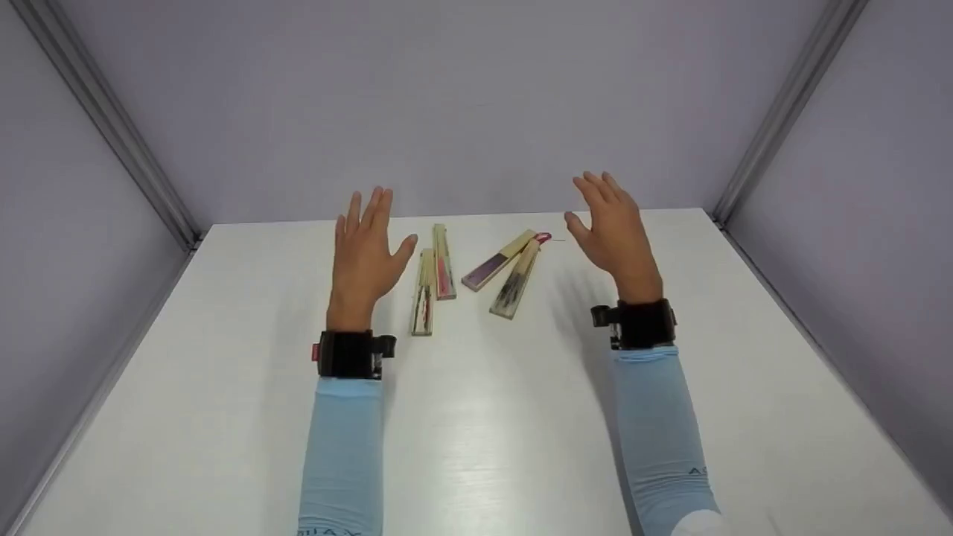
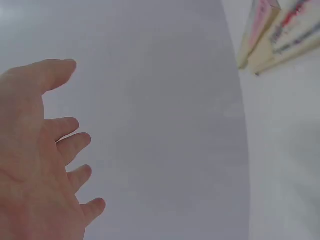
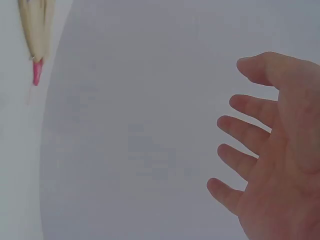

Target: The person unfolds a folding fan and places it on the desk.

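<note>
Several folded hand fans lie on a white table. On the left are a fan with red and dark marks (image 1: 422, 298) and a pink-and-green fan (image 1: 444, 268); both also show in the left wrist view's top right corner. To the right lie a purple fan (image 1: 495, 264) and a grey-black patterned fan (image 1: 515, 283), with a pink tassel (image 1: 543, 237) at their far ends. My left hand (image 1: 365, 257) is held up left of the fans, fingers extended, holding nothing. Raised on the other side, my right hand (image 1: 614, 227) has its fingers spread and holds nothing.
The white table (image 1: 461, 417) ends at a pale back wall (image 1: 476, 112). Side panels with grey metal posts (image 1: 789, 112) stand at left and right. A black wrist camera strap (image 1: 645, 324) sits on each wrist, above light blue sleeves (image 1: 342, 447).
</note>
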`<action>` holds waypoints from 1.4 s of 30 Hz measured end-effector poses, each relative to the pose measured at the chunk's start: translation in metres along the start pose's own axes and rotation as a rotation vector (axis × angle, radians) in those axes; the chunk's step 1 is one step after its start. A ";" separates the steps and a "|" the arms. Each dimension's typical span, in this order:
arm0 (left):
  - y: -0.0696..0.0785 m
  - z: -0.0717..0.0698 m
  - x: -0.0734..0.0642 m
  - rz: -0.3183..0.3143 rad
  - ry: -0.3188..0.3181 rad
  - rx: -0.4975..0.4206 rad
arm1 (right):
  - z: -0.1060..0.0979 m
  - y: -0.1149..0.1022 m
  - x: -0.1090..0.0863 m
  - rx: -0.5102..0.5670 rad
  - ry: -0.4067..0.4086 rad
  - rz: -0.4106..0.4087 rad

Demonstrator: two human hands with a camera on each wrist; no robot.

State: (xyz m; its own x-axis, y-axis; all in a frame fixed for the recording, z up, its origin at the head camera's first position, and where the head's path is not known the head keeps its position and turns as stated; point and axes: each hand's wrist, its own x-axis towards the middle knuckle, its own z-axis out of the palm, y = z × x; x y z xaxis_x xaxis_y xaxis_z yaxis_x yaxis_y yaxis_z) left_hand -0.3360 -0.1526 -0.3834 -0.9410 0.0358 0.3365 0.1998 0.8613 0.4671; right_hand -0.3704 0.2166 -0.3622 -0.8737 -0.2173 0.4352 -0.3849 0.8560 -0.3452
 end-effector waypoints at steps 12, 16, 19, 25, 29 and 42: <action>0.064 0.103 -0.003 -0.049 -0.354 -0.329 | 0.081 -0.015 0.019 0.058 -0.443 -0.092; 0.071 0.126 -0.008 -0.041 -0.454 -0.299 | 0.097 -0.010 0.015 0.012 -0.634 -0.059; 0.068 0.142 -0.007 -0.055 -0.441 -0.270 | 0.103 -0.010 0.013 -0.038 -0.657 -0.076; 0.064 0.148 0.001 -0.118 -0.456 -0.217 | 0.111 -0.015 0.014 -0.024 -0.596 -0.159; 0.040 0.173 0.012 -0.111 -0.421 -0.159 | 0.115 -0.018 0.011 0.032 -0.657 -0.097; 0.012 0.160 0.018 -0.032 -0.482 -0.111 | 0.117 -0.041 0.004 0.054 -0.758 -0.123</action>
State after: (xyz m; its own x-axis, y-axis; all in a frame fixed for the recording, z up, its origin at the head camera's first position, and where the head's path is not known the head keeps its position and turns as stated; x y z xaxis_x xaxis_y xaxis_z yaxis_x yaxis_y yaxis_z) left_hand -0.3946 -0.0600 -0.5024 -0.9612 0.2627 -0.0837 0.1716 0.8076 0.5643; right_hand -0.3928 0.1259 -0.4434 -0.7811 -0.5884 -0.2090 -0.4897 0.7849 -0.3796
